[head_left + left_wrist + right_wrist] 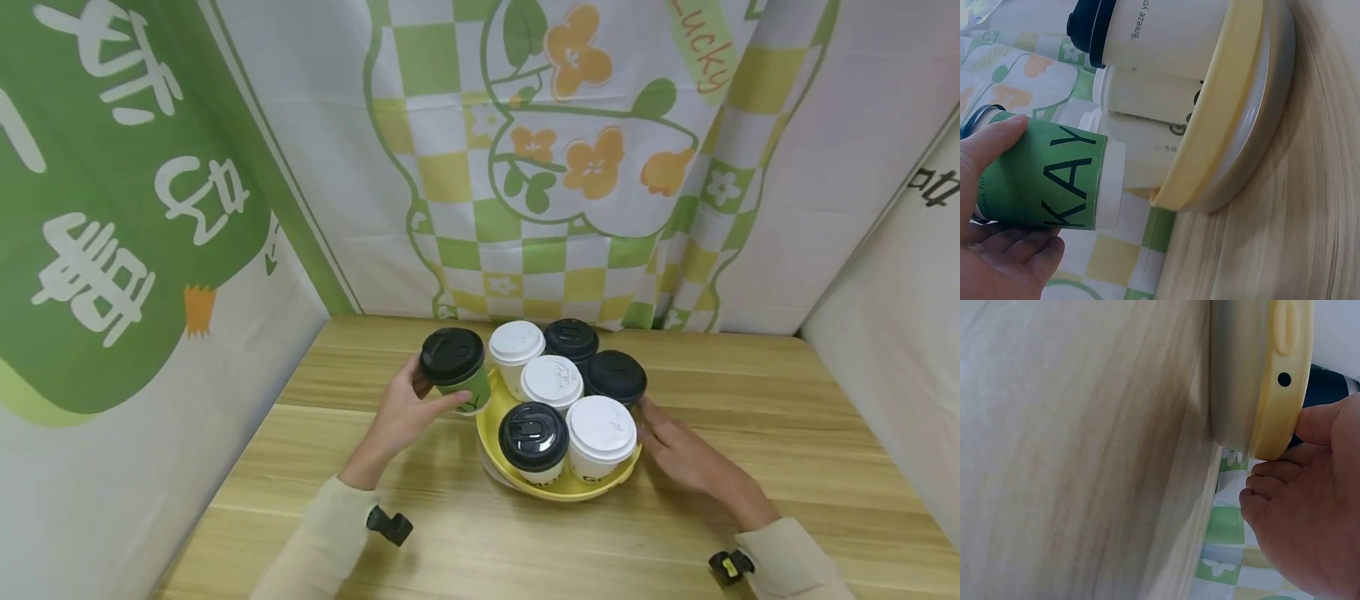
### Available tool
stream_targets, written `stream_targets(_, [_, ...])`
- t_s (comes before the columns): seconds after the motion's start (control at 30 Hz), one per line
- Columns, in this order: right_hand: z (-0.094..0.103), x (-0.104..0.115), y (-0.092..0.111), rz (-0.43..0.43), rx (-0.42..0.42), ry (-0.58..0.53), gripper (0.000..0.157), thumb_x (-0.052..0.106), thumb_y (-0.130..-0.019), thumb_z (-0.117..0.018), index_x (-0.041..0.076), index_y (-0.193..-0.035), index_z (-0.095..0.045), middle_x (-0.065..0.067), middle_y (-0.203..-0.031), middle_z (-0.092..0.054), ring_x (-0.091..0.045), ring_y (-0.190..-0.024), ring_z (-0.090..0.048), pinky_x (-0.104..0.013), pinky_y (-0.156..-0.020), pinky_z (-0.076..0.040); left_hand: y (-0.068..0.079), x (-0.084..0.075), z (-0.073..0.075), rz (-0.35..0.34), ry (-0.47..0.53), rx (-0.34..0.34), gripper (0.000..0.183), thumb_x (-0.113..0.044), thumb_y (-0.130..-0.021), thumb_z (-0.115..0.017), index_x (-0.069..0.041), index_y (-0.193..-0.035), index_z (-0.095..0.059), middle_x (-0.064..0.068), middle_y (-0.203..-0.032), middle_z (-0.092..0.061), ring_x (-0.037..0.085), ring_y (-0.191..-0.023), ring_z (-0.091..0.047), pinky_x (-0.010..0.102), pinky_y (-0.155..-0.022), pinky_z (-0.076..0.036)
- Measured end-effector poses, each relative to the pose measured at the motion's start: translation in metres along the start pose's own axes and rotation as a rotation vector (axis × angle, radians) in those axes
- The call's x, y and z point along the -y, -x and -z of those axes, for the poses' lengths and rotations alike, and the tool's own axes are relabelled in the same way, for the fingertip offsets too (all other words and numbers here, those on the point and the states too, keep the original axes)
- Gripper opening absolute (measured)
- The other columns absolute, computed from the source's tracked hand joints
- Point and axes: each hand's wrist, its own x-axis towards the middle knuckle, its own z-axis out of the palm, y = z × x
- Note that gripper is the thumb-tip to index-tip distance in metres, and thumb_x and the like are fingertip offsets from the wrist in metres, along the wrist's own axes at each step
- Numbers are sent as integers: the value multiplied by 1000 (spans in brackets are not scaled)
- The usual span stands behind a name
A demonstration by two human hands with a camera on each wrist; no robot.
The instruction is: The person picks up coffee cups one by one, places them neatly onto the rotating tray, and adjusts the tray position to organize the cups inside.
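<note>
My left hand (405,417) grips a paper coffee cup (463,392) with a black lid and a green sleeve. In the left wrist view this green-sleeved cup (1054,172) has the thumb on its near side and fingers beneath; "KAY" shows on the sleeve. The cup is just left of a round yellow tray (551,493), which carries several lidded cups, some with white lids (602,427), others with black lids (534,435). At the tray's right side my right hand (686,450) holds the yellow rim (1282,406), thumb and fingers around its edge, beside a dark cup (1325,390).
The tray stands on a pale grey-white base (1254,150) on a wood-grain table (420,533). Behind the table hangs a patterned cloth (525,250) in green, yellow and white. White and green cloth (247,350) hangs at the left, white cloth (907,333) at the right.
</note>
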Motion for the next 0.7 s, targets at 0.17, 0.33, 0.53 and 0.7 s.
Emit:
stream_targets(0.17, [1,0,0,-17,16,8,63,25,-116,-37,-10,-165,-17,-30,-172,-22,-49,-158,-27,-64,-126,-27,-2,0,-9,3,43,22,74,-16,-86,-90,-13,-150,-52,14,-142,-67,31,-139,-61,46,-125,-42])
stream_targets(0.33, [1,0,0,-19,17,14,63,24,-116,-37,-12,-164,-16,-31,-172,-21,-50,-158,-27,-68,-125,-26,-5,2,-18,-5,71,44,74,-12,-86,-89,-10,-150,-52,16,-141,-67,31,-138,-61,44,-125,-42])
stream_targets(0.53, [0,0,0,-12,11,6,63,23,-116,-38,-13,-163,-18,-32,-171,-22,-50,-158,-27,-69,-124,-27,-8,4,-28,12,87,49,74,-11,-85,-89,-9,-149,-53,17,-141,-67,31,-138,-62,42,-124,-44])
stream_targets(0.7, [-1,-1,0,-8,10,-5,63,25,-116,-37,-11,-164,-17,-31,-171,-22,-50,-158,-26,-64,-126,-27,-9,10,-34,25,107,62,74,-8,-85,-89,-8,-150,-53,17,-142,-67,31,-138,-61,41,-124,-44])
